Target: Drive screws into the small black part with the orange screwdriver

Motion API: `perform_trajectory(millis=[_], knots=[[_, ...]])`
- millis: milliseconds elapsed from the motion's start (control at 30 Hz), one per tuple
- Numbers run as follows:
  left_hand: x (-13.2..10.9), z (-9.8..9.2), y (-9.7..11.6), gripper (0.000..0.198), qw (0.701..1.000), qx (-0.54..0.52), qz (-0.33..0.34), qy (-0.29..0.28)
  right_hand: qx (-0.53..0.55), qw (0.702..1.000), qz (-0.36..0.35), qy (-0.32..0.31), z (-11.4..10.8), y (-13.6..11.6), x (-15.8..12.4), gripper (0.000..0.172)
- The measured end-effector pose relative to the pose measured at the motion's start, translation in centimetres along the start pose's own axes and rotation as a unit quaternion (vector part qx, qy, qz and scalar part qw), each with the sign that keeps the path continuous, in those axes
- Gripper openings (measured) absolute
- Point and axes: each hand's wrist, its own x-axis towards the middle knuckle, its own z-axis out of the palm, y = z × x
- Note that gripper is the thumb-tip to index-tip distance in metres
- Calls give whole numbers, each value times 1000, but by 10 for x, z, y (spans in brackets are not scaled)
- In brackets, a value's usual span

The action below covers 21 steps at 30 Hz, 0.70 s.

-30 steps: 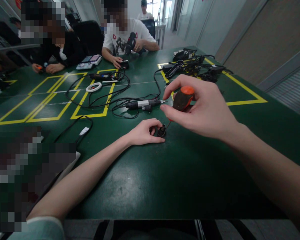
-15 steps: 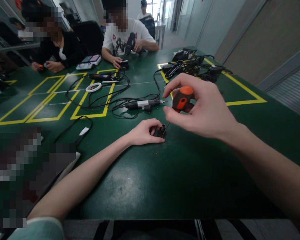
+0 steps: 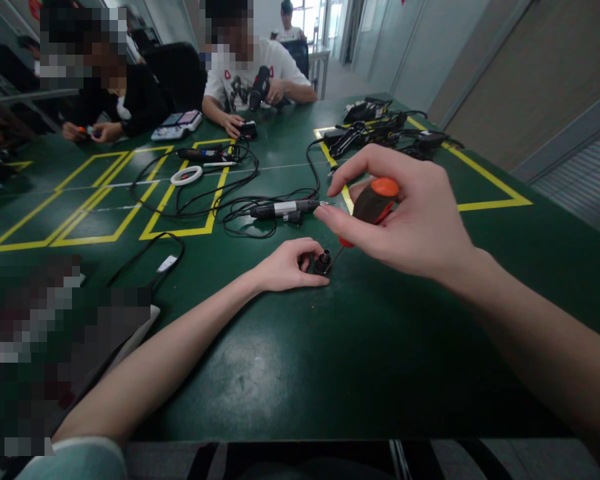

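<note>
My left hand [image 3: 291, 265] rests on the green table [image 3: 290, 373], its thumb and fingers closed around a small dark round part [image 3: 323, 263] with a short metal post on top. In my right hand [image 3: 410, 213] is a screwdriver [image 3: 377, 200] with a black and orange handle. Its thin shaft slants down to the left, and the tip meets the edge of the dark part. Just beyond my hands lies a pen-shaped electric tool [image 3: 285, 209] with a silver band and a black cable.
Yellow tape [image 3: 177, 235] marks rectangles on the table. A white ring [image 3: 186, 175], another corded tool [image 3: 205, 155] and a pile of black tools and cables [image 3: 375, 130] lie farther back. Two people sit across; one holds a power drill [image 3: 260, 88]. A pixelated device [image 3: 100, 353] is at left.
The screwdriver handle has tilted to the right in my right hand, and more of its shaft shows. My left hand and the dark part have stayed in place.
</note>
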Motion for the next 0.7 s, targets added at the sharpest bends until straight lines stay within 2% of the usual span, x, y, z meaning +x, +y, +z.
perform_trajectory(millis=[300, 533, 633, 700], knots=[[1, 0, -2, 36, 1000, 0, 7, 5, -5, 1000, -23, 13, 3, 2, -1, 20], [1, 1, -2, 37, 1000, -4, 7, 9, -17, 997, -74, 22, 4, 11, -3, 18], [0, 1, -3, 35, 1000, -4, 9, 12, -21, 994, -105, 29, 1, 10, -1, 10], [0, 1, -3, 35, 1000, -3, 13, 7, -5, 992, -119, 37, 0, 8, 0, 13]])
